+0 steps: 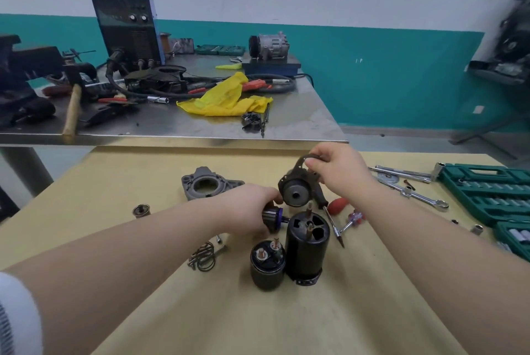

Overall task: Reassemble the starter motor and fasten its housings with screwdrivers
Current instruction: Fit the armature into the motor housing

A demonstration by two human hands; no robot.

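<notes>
The black cylindrical motor housing point(307, 251) stands upright on the tan table, with a shaft showing in its open top. Beside it on the left stands the black solenoid point(267, 264). My right hand point(341, 172) pinches the dark end cover point(295, 189) by its rim and holds it tilted in the air above the housing. My left hand point(249, 208) grips a small dark part with a purple ring point(275, 215) just left of the housing. The grey drive-end housing point(210, 185) lies farther back. A red-handled screwdriver point(334, 211) lies right of the housing.
Springs and clips point(203, 257) lie at the left front, a small metal cup point(141, 210) farther left. Wrenches point(413, 188) and green socket cases point(487, 196) fill the right side. A cluttered steel bench point(172, 125) with a welder, hammer and yellow cloth stands behind.
</notes>
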